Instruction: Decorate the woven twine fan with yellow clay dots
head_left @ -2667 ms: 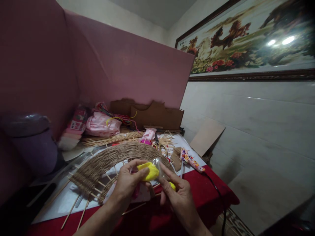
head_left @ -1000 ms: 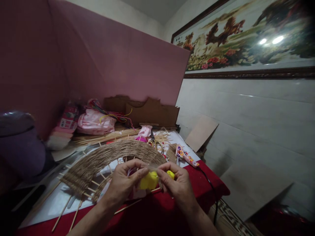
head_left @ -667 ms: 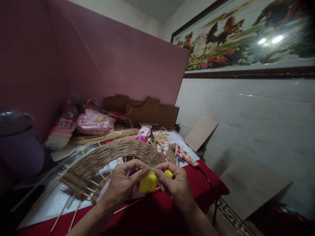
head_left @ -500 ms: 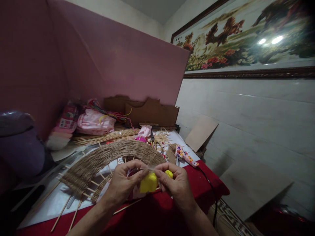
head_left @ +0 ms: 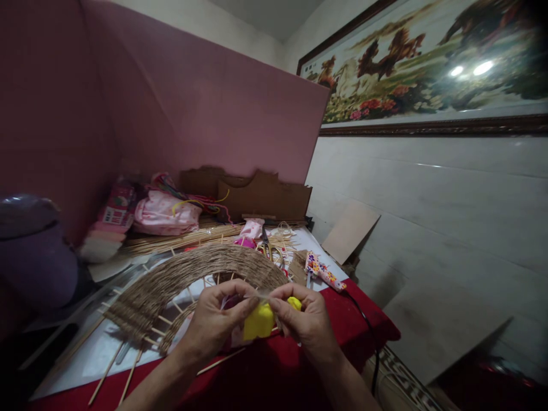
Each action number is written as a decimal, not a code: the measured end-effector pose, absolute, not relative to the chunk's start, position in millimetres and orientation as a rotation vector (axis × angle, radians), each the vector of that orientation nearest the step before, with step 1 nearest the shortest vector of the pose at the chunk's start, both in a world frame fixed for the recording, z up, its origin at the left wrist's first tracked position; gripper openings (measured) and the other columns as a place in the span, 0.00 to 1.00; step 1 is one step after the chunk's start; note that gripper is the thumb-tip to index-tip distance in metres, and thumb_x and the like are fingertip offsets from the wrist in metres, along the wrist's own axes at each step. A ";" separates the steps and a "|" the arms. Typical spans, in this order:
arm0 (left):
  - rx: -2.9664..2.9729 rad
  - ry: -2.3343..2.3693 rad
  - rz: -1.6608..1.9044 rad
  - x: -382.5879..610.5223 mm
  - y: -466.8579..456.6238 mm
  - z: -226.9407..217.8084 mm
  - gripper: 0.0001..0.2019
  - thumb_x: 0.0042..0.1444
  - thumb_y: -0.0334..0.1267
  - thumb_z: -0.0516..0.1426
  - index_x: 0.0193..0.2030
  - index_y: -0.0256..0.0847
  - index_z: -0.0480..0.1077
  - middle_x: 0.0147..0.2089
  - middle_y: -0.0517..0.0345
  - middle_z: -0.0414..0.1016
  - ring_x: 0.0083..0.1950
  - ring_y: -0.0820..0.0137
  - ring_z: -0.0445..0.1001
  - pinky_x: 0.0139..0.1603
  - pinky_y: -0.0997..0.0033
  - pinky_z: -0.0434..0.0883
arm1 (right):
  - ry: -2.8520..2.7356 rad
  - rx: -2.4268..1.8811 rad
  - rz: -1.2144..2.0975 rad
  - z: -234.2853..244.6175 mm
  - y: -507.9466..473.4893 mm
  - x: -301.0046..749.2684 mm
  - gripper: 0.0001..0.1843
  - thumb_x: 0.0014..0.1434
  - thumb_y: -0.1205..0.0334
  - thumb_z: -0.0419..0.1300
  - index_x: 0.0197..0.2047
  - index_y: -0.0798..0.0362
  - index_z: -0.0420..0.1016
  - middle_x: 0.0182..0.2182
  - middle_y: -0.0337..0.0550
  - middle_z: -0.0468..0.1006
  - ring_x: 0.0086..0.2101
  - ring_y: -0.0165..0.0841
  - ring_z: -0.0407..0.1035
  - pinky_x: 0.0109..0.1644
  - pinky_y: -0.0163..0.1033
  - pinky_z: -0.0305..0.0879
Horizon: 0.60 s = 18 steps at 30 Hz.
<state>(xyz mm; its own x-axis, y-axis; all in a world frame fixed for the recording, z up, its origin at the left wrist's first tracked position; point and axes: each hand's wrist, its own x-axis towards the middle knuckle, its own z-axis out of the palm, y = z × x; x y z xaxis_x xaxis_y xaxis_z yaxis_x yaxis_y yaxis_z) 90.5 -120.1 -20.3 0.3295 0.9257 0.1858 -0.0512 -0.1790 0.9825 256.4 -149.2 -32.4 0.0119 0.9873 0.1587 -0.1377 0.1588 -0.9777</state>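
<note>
Yellow lump (head_left: 259,322) front and centre, hanging just below the fingertips, over the near edge of the table (head_left: 357,319), and here's where it stands! The left hand (head_left: 234,304) pinches clear film (head_left: 262,296) between thumb and forefinger; the right hand (head_left: 287,304) pinches it just beside, the two nearly meeting. And look, a smaller yellow piece (head_left: 294,303) shows at the right hand's curled fingers, apart from the larger one. So the yellow stuff is in two portions, by the look of it; whether the film is sealed or open at that pinch, I can't tell, but the work there looks unfinished. Just beyond sits the woven arch (head_left: 201,265), its broad band closely filled, yet bare stick ends poke out along both edges, and no yellow shows on it. Farther out, scissors (head_left: 274,254) lie idle, the flowered glue gun (head_left: 324,273) rests to the right, untouched, and behind the arch there's a whole bundle of sticks (head_left: 184,238) lying loose, with brown cardboard (head_left: 265,197) standing at the back.
</note>
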 end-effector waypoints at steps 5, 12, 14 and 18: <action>1.429 0.827 1.082 90.7 -121.7 -16.3 0.10 0.45 0.43 0.62 0.27 0.37 0.74 0.25 0.58 0.69 0.27 0.74 0.64 0.28 0.75 0.63 | -1.169 -0.999 1.160 -33.5 -148.6 258.2 0.16 0.48 0.52 0.66 0.29 0.58 0.74 0.13 0.31 0.64 0.14 0.20 0.55 0.17 0.26 0.58; 1.414 0.841 1.101 93.1 -121.1 -16.7 0.09 0.44 0.42 0.63 0.26 0.38 0.75 0.25 0.57 0.71 0.27 0.73 0.66 0.28 0.76 0.64 | -1.176 -0.994 1.157 -31.7 -150.3 259.1 0.15 0.47 0.53 0.67 0.29 0.57 0.75 0.14 0.31 0.65 0.14 0.20 0.57 0.18 0.27 0.63; 1.423 0.854 1.096 93.0 -121.4 -17.1 0.08 0.45 0.42 0.63 0.26 0.38 0.74 0.25 0.58 0.71 0.27 0.74 0.66 0.28 0.76 0.64 | -1.188 -0.996 1.148 -30.9 -150.5 258.8 0.14 0.47 0.53 0.66 0.29 0.56 0.75 0.13 0.31 0.65 0.14 0.20 0.57 0.18 0.26 0.62; 1.460 0.873 1.092 92.0 -120.9 -19.7 0.09 0.46 0.42 0.62 0.25 0.38 0.74 0.24 0.58 0.70 0.26 0.74 0.65 0.27 0.76 0.63 | -1.190 -1.000 1.144 -31.7 -150.0 257.8 0.14 0.48 0.53 0.66 0.28 0.56 0.74 0.13 0.30 0.64 0.14 0.20 0.56 0.17 0.26 0.62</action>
